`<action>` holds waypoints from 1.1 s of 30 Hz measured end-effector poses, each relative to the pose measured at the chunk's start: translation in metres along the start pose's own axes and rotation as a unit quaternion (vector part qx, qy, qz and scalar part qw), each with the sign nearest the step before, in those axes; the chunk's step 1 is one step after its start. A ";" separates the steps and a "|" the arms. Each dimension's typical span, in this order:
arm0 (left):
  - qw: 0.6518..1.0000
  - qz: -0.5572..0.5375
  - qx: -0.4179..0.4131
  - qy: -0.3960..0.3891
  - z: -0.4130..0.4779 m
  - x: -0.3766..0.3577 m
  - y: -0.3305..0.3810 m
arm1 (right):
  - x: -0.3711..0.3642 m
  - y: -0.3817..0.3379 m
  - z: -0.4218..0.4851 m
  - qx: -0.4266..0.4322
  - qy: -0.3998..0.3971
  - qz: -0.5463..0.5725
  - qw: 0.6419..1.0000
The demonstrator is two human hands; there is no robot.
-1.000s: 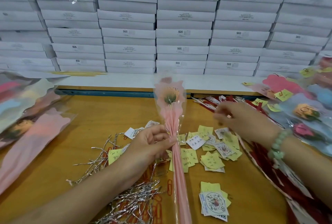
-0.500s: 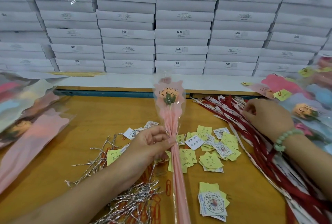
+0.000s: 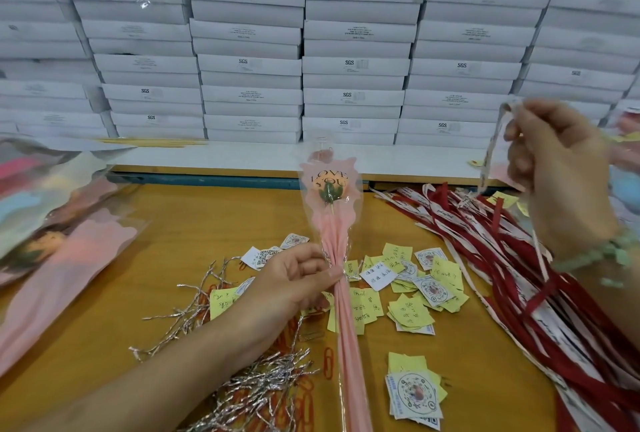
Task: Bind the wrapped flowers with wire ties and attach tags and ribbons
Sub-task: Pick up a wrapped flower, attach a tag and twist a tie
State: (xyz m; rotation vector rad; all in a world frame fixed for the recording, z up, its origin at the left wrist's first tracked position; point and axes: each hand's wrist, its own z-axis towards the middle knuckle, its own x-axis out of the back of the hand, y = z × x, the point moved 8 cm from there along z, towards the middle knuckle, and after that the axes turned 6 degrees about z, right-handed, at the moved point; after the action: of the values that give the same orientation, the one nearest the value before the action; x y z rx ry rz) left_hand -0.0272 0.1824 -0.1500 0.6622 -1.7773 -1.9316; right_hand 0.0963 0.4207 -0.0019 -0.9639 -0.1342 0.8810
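Note:
A single flower in a pink and clear sleeve (image 3: 333, 220) printed "LOVE YOU" stands upright at the centre, over the wooden table (image 3: 194, 224). My left hand (image 3: 294, 281) grips it at the pinched neck below the bloom. My right hand (image 3: 561, 168) is raised at the upper right and holds a white printed ribbon (image 3: 491, 151), which hangs down from it, blurred. The pile of red and white ribbons (image 3: 502, 258) lies below that hand. Yellow and white tags (image 3: 412, 282) are scattered right of the sleeve. Silver wire ties (image 3: 256, 393) lie under my left forearm.
Wrapped flowers in pink sleeves (image 3: 59, 255) are heaped at the left, and more lie at the far right edge (image 3: 623, 154). Stacked white boxes (image 3: 353, 64) wall off the back. A second tag stack (image 3: 414, 393) sits near the front. Orange paper clips (image 3: 327, 362) lie by the ties.
My right hand took a white ribbon from the pile and lifted it up and to the right. My left hand kept its grip on the sleeve.

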 end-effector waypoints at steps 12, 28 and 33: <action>1.000 -0.021 0.003 0.003 -0.001 0.001 0.001 | -0.107 -0.047 -0.084 -0.121 -0.433 0.124 0.885; 0.999 -0.030 0.006 0.016 -0.003 0.000 0.007 | -0.101 0.074 -0.126 -0.242 -0.407 -0.220 0.853; 1.000 -0.021 -0.005 0.011 -0.002 0.000 0.009 | -0.094 0.089 -0.132 -0.357 -0.365 -0.154 0.846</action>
State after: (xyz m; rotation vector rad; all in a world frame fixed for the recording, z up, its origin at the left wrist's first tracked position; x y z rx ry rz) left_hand -0.0256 0.1798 -0.1412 0.7202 -1.7530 -1.9508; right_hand 0.0433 0.2914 -0.1224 -1.1899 -1.3198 0.8653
